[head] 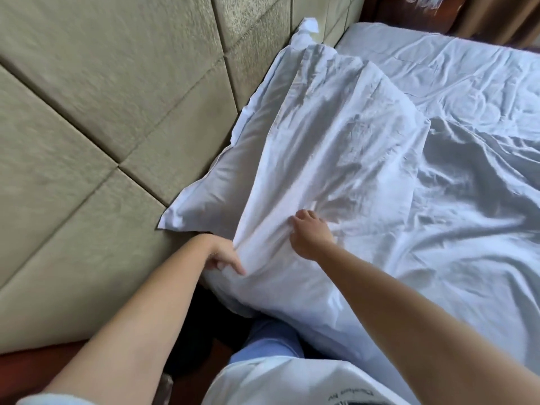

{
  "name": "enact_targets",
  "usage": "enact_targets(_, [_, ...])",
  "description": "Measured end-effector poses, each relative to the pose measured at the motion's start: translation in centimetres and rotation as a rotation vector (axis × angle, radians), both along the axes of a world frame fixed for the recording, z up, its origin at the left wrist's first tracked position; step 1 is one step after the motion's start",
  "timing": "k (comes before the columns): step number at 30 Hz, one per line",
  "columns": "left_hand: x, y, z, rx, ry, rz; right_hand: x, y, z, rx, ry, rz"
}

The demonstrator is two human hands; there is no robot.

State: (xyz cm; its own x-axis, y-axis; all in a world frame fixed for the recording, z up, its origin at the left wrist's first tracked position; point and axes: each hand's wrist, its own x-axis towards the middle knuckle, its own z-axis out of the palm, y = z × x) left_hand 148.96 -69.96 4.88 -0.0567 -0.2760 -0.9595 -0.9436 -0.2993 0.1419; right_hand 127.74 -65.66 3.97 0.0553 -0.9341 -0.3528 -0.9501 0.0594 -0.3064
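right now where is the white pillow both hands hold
Head view: the white fabric pillow lies on a second white pillow against the beige padded headboard at left, crumpled white sheet at right, left hand and right hand gripping its near end.

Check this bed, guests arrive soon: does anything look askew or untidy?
Yes. The top pillow lies crooked across the lower pillow, its case bunched where the left hand and right hand grip it; the sheet is heavily creased.

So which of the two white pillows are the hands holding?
The upper pillow, on top; left hand and right hand both grip its near end. The lower pillow, with a flat border, lies against the headboard.
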Motion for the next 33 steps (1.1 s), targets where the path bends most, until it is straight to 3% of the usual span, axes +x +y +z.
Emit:
enact_targets(2, [1.0,-0.3,1.3,-0.252,-0.119,0.028,0.5,0.4,0.0,-0.033,0.032,0.013])
enact_targets(5, [3.1,-0.5,1.9,-0.665,-0.474,0.022,0.6,1.0,-0.2,-0.063,0.061,-0.006])
enact_targets(8, [4.5,0.4,-0.2,-0.776,-0.619,0.094,0.2,2.4,-0.9,-0.061,0.093,-0.012])
enact_targets(13, [1.2,2.7,-3.2,-0.977,-0.404,0.099,-0.2,4.2,-1.5,-0.034,0.049,-0.234])
enact_targets(18, [-5.5,5.0,-4.0,-1.078,0.090,-0.200,-0.8,5.7,-2.4,0.008,0.086,-0.268])
enact_targets(20, [-7.2,5.6,-4.7,-0.973,0.161,-0.390,-1.6,5.9,-2.5,0.030,0.064,-0.289])
enact_targets(22, [-8.0,5.7,-5.9,-0.672,0.069,-0.490,-2.8,6.2,-2.4,0.080,0.039,-0.286])
enact_targets(24, [-8.1,5.2,-6.2,-0.449,-0.018,-0.415,-3.8,6.8,-2.5,0.092,0.017,-0.335])
enact_targets(25, [-8.2,5.0,-5.9,-0.478,-0.035,-0.342,-4.2,7.0,-2.4,0.079,0.011,-0.381])
enact_targets(29, [-8.1,3.2,-3.3,-1.131,-0.088,-0.032,-4.6,6.7,-1.7,0.054,-0.079,-0.505])
enact_targets(31, [-7.8,1.4,-2.3,-1.232,-0.083,0.129,-4.3,5.3,-1.2,-0.017,-0.116,-0.538])
enact_targets(33, [-7.7,-1.2,-1.9,-1.191,-0.025,0.266,-3.8,3.1,-0.8,-0.076,-0.149,-0.553])
